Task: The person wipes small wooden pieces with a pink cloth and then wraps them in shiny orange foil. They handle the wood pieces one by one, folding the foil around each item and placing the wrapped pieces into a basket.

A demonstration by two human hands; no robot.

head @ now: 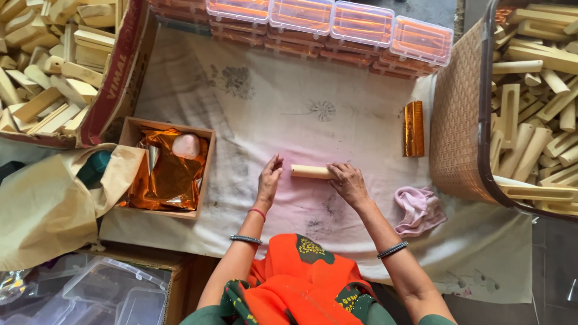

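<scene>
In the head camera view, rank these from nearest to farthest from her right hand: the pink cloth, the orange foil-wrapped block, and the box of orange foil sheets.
From the right hand:
1. Crumpled pink cloth, just to its right.
2. Upright orange foil-wrapped block, up and right, by the basket.
3. Shallow cardboard box of orange foil sheets, far left, past the left hand.

**Occlusions and Frame Limits**

The right hand [348,182] covers the right end of the pale wooden stick [310,172]; that end's shape cannot be determined. The cardboard box of wooden pieces [114,78] is cut off by the top and left edges. The woven basket [460,114] runs past the top and right edges. The row of clear plastic cases [328,24] is cut by the top edge. Orange foil sheets [168,174] conceal the floor of the small wooden tray [208,174]. The pattern on the cloth [271,108] is too faint to resolve.
</scene>
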